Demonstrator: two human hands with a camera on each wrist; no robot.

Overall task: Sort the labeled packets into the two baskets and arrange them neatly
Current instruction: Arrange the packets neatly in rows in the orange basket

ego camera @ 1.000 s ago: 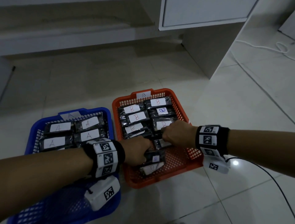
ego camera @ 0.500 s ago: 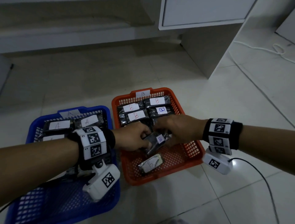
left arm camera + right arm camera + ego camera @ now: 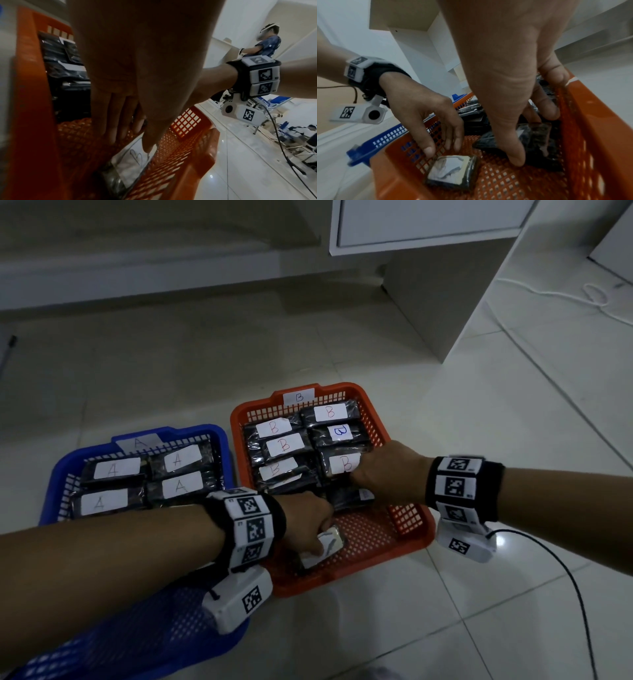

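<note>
The orange basket tagged B holds rows of black packets labeled B. The blue basket tagged A holds packets labeled A. My right hand grips one black B packet at the near end of the right row, thumb on its near edge and fingers on its far side. A loose B packet lies askew on the basket floor. My left hand reaches down with straight fingers, thumb tip on its label.
The baskets sit side by side on a tiled floor. A white cabinet leg stands behind them. At the right, a white cable and a black cable lie on the floor. Another person stands far off.
Both hands held one packet above the orange basket. My right hand has since lowered it to the end of the right row, and my left hand has dropped to the loose front packet.
</note>
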